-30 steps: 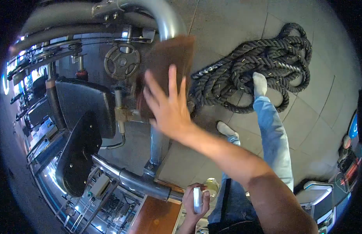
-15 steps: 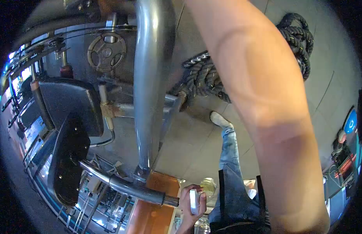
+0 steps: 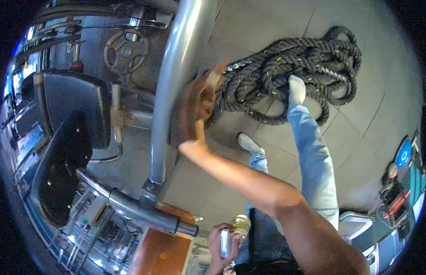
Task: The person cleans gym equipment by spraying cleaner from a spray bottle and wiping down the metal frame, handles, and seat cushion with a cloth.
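Observation:
My left hand [image 3: 217, 247], low in the view, is closed around what looks like a spray bottle with a white head [image 3: 225, 244]. A clear yellowish rounded part [image 3: 242, 223] shows just beyond the fingers. My right arm reaches across to a thick grey metal tube [image 3: 180, 59] of a gym machine. Beside that tube, my right hand [image 3: 201, 107] is dark and smeared by motion. Whether it holds anything, or touches the tube, I cannot make out. Past the hand, a heap of thick black rope [image 3: 286, 59] lies on the floor.
Black pads [image 3: 77, 110] and a weight plate [image 3: 126, 52] belong to the machine at left. A capped bar [image 3: 153, 215] juts out above an orange-brown panel [image 3: 160, 250]. Two feet in light shoes or socks [image 3: 296, 89] are on the tiled floor, one by the rope. Gear lines the right edge.
My right arm has swung down and left from across the upper view, bringing its hand into sight by the tube. More rope and a second leg now show. The left hand keeps its grip.

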Demonstrator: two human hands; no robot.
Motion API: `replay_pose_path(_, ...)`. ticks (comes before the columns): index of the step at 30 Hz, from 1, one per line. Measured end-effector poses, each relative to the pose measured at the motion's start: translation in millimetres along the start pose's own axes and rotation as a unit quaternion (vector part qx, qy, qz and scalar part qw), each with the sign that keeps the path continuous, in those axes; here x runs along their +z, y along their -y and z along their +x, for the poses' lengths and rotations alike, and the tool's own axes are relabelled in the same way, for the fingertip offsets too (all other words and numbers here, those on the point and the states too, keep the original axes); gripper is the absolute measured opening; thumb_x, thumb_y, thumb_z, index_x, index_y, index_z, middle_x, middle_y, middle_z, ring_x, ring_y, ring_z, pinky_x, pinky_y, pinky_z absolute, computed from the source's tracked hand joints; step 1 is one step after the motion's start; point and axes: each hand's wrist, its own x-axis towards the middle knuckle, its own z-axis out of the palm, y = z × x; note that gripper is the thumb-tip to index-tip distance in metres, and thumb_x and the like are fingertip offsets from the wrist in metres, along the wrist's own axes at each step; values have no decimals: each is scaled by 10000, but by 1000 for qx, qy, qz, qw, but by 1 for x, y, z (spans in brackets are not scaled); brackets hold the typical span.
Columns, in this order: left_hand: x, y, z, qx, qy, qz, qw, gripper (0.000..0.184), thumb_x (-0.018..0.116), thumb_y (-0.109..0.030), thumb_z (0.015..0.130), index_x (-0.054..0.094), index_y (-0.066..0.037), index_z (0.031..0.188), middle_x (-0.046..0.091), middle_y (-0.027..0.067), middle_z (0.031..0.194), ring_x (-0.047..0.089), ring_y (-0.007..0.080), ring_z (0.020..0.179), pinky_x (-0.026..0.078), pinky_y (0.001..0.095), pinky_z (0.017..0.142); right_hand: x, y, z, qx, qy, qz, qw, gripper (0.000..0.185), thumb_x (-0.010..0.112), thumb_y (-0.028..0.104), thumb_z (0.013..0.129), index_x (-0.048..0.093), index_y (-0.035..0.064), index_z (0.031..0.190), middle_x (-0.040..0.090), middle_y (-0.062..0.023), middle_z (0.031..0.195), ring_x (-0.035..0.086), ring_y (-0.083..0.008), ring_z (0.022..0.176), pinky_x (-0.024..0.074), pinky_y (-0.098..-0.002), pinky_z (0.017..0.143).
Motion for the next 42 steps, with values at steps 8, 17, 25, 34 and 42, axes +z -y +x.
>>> replay_pose_path(8, 8, 26, -24, 5, 22, -60, 998, 257, 664, -152, 770, 621, 2, 971, 647, 139, 900, 631, 285, 816, 499, 373, 765, -84, 127, 174, -340, -187, -530, 754, 549, 712, 349, 779, 638, -8, 1190, 457, -253, 1403, 317, -482, 1355, 317, -632, 1056)
replay_pose_path(17, -6, 25, -34, 4, -58, -132, 990, 182, 720, -102, 755, 669, -24, 911, 635, 140, 937, 634, 291, 784, 516, 375, 701, -65, 129, 132, -277, 47, -668, 689, 537, 684, 360, 740, 639, 48, 1175, 394, -202, 1467, 191, -502, 1399, 139, -706, 1080)
replay_pose_path(25, 15, 41, -12, 130, -107, -143, 975, 178, 736, -69, 758, 645, -9, 900, 626, 152, 911, 628, 314, 794, 511, 381, 694, -82, 110, 97, -463, 166, -598, 633, 513, 643, 518, 725, 699, 167, 1095, 543, -94, 1361, 357, -334, 1369, 167, -660, 1110)
replay_pose_path(34, 43, 24, 92, 132, -301, -147, 933, 199, 574, -158, 921, 556, 18, 831, 555, 168, 766, 573, 344, 725, 442, 428, 621, -68, 141, 144, -315, 20, -662, 680, 638, 454, 519, 911, 697, -52, 1061, 606, -255, 1227, 435, -372, 1317, 190, -488, 1163)
replay_pose_path(42, 59, 74, 143, 197, -368, -1, 908, 238, 536, -147, 934, 508, 6, 753, 488, 177, 684, 496, 380, 634, 364, 466, 559, -68, 134, 148, -339, -3, -629, 700, 674, 441, 518, 907, 700, -105, 931, 637, -312, 1103, 526, -391, 1222, 235, -471, 1148)
